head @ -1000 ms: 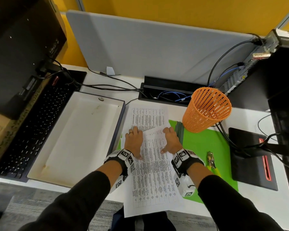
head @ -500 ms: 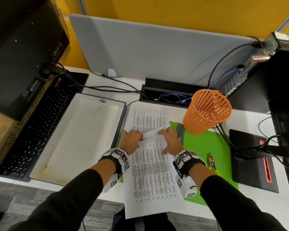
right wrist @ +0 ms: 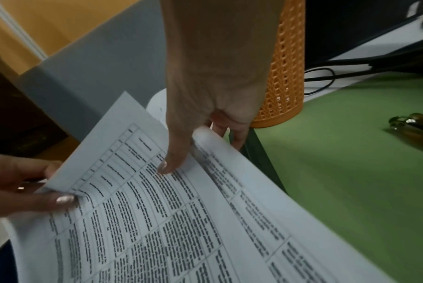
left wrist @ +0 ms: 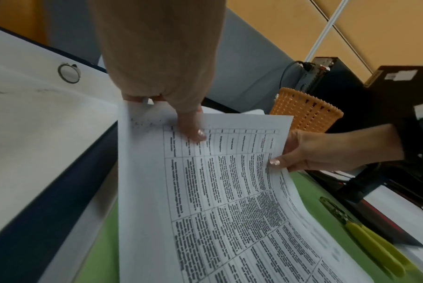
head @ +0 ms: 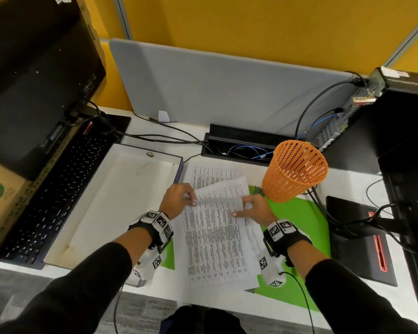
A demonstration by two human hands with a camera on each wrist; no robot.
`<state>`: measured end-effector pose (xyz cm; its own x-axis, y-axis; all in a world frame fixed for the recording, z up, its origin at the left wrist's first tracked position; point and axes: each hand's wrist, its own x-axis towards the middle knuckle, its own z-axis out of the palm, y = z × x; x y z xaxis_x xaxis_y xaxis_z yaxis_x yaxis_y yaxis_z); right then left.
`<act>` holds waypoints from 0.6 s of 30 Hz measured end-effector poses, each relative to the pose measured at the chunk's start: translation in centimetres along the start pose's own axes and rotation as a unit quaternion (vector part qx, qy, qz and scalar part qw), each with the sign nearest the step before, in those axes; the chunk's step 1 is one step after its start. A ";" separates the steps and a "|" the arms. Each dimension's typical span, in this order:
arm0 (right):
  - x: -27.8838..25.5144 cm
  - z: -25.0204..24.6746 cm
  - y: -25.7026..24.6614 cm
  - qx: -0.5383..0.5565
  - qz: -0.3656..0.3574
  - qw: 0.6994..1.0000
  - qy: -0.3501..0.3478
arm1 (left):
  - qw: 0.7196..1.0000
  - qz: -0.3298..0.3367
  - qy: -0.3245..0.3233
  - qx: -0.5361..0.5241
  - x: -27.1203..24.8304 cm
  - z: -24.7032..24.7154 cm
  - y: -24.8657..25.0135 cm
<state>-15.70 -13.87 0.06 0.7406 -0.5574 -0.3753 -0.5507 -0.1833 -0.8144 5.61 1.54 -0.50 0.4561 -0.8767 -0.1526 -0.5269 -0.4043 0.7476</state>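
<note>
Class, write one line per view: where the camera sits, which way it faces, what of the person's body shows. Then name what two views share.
Head: on the head, facing down at the desk; both sleeves, left hand and right hand pinching the printed sheet.
Left wrist: looks along the left hand at the sheet; its back and thumb, plus the right hand.
Right wrist: looks along the right hand; its thumb on the sheet, plus the left hand.
Shared: both wrist views show the orange basket.
</note>
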 end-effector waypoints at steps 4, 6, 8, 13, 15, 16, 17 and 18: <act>0.5 -0.3 1.6 0.030 -0.004 0.998 0.056 | 0.999 -0.028 -0.020 0.014 0.0 -1.3 0.2; 0.8 -0.7 2.4 0.051 -0.007 0.995 0.091 | 0.999 -0.032 -0.014 -0.042 0.2 -2.2 0.0; 0.3 -1.2 1.6 0.069 -0.003 0.988 0.140 | 0.984 -0.068 0.020 -0.163 0.0 -2.9 -0.2; 0.0 -1.4 0.4 0.164 0.022 0.969 0.184 | 0.925 -0.142 -0.011 -0.353 -1.0 -2.7 -0.1; 0.2 -1.1 0.0 0.177 0.014 0.969 0.171 | 0.932 -0.141 -0.053 -0.331 -1.5 -1.8 0.3; -0.1 -1.1 -0.9 0.180 0.013 0.971 0.154 | 0.932 -0.144 -0.065 -0.326 -1.7 -1.1 0.3; -0.2 -1.0 -1.6 0.197 0.006 0.970 0.139 | 0.930 -0.153 -0.066 -0.327 -1.9 -0.5 0.5; -0.3 -0.9 -2.0 0.218 0.002 0.969 0.120 | 0.928 -0.159 -0.055 -0.333 -1.9 0.0 0.4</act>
<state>-15.20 -14.09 2.22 0.5992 -0.7393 -0.3073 -0.3000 0.1486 -0.9423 4.53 3.05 0.11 0.4174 -0.7769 -0.4714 0.1989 -0.4281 0.8816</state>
